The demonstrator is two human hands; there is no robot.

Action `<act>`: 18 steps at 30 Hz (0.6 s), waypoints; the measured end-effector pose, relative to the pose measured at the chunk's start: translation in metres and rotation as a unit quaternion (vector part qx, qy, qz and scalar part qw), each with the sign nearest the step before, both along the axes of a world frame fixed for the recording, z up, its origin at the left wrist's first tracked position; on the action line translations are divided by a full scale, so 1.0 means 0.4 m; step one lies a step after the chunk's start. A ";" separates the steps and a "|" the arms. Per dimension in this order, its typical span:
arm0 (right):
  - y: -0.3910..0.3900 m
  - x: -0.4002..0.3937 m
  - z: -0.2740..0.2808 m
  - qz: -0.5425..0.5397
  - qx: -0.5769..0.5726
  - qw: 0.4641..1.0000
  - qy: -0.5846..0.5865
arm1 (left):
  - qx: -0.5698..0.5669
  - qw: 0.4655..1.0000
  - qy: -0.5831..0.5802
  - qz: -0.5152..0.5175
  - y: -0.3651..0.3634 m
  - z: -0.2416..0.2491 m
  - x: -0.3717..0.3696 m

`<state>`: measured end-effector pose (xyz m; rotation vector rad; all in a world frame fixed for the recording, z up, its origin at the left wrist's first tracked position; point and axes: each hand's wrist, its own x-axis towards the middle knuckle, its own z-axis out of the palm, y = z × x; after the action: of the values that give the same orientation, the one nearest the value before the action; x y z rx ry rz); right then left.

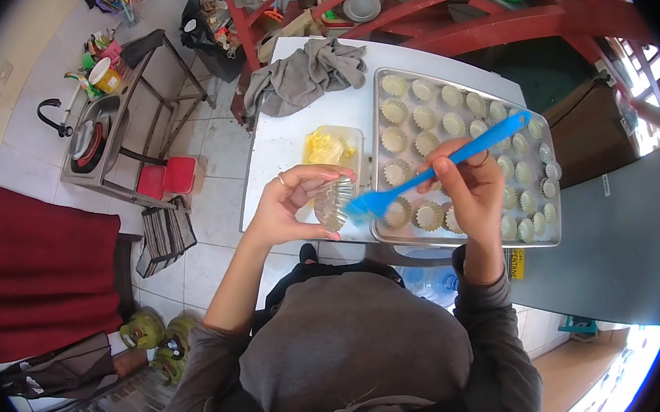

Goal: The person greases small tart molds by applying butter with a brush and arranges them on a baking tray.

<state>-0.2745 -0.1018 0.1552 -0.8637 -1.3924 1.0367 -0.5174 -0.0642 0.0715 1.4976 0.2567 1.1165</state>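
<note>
Between the thumb and fingers of my left hand (279,206) is a fluted metal tart mould (335,203), tilted toward the right. My right hand (470,194) grips a blue pastry brush (452,161) by its handle, and the slightly blurred brush head is at the mould's right side. Just beyond my left hand stands a clear plastic tub (357,137) with yellow, butter-like fat (329,147) in it. To the right, under and past my right hand, a metal baking tray (466,240) carries many small fluted moulds (429,214) in rows.
A crumpled grey cloth (307,74) lies on the far part of the white table (266,149). Left of it are a sink (111,109) and a red stool (180,174). Red metal bars (480,32) rise behind the table. Green gas cylinders (143,330) stand at lower left.
</note>
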 end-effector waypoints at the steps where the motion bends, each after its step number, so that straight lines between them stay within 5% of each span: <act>1: -0.002 -0.009 -0.003 -0.016 0.011 0.999 0.034 | -0.005 1.000 -0.008 0.000 -0.004 0.004 0.004; 4: -0.006 -0.022 -0.005 0.026 0.032 0.990 -0.134 | -0.019 1.000 0.000 0.013 -0.010 0.006 0.001; 9: -0.018 -0.025 -0.004 -0.037 0.010 0.999 0.022 | -0.096 0.993 -0.036 0.061 -0.028 -0.034 0.007; 12: -0.006 -0.059 -0.027 -0.084 0.205 0.947 -0.232 | -0.119 0.987 -0.066 0.081 -0.040 -0.053 0.021; 18: -0.036 -0.085 -0.017 -0.067 0.314 0.929 -0.183 | -0.230 0.963 -0.127 0.064 -0.057 -0.078 0.030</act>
<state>-0.3084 -0.1162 0.1485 -0.6685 -1.8079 0.2781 -0.5052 -0.0872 0.0403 0.9263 0.4080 1.2383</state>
